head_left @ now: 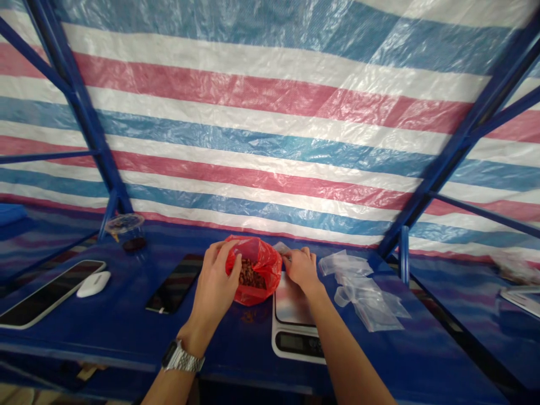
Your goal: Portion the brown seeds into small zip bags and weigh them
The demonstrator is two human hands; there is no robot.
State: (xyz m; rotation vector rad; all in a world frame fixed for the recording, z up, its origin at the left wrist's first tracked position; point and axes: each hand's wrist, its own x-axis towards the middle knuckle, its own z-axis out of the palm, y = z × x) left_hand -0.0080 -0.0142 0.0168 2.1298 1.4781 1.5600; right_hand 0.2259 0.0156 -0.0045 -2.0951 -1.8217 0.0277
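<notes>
A red plastic bag sits at the centre of the blue surface. Its film is thin, glossy and crumpled, and its mouth stands open. Inside lies a heap of small brown pieces, rounded and matte.

The left hand is at 9 o'clock of the bag. Its grip is clenched on the bag's near rim, thumb inside the mouth and fingers curled round the outside. A metal link wristwatch sits on that wrist.

The right hand is at 3 o'clock of the bag. Its fingertips pinch a small clear piece of film just beside the bag's right edge. The grip is closed on that film.

A white kitchen scale lies at 5 o'clock of the bag, touching it, with a smooth rectangular platform and a dark display at the near edge. The right wrist hangs over its platform.

At 3 o'clock, beyond the right hand, lies a loose pile of clear plastic bags, wrinkled and translucent.

At 9 o'clock a dark flat phone lies face up. Farther out lie a white oval mouse and a flat tablet with a pale border.

At 10 o'clock stands a clear round plastic cup.

Behind everything hangs a woven tarpaulin, striped red, white and blue, crossed by blue metal bars.
</notes>
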